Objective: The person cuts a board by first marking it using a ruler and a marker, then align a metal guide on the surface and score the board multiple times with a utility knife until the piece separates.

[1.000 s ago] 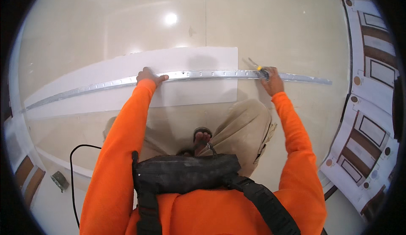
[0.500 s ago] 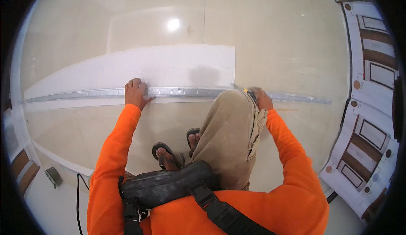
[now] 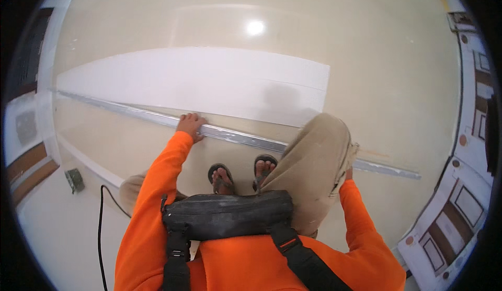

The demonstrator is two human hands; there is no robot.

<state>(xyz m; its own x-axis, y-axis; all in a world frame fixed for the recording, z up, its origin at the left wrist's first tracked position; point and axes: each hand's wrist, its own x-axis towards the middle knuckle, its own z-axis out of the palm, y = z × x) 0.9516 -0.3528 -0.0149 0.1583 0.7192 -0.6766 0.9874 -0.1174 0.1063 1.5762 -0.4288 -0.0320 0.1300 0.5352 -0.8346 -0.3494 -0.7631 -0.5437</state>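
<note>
A long grey metal profile (image 3: 240,138) lies slantwise across the floor in front of me, from the far left to beyond my right knee. My left hand (image 3: 191,125) is closed over it, fingers on the far side and thumb on the near one. Beyond the profile lies a white panel (image 3: 209,84), a wedge of floor showing between them. My right hand (image 3: 349,174) is almost wholly behind my bent right knee; only a bit of it shows above the orange cuff, so its fingers and anything in them are hidden.
Glossy beige floor (image 3: 387,81) spreads around the panel. White sheets with brown patterns (image 3: 449,217) line the right side. At the left are a dark cable (image 3: 101,228) and a small green block (image 3: 75,180). My sandalled feet (image 3: 222,178) stand close behind the profile.
The metal profile has come off the white panel toward me and now lies askew. My right hand, earlier holding a utility knife at the panel's right end, has drawn back behind my knee.
</note>
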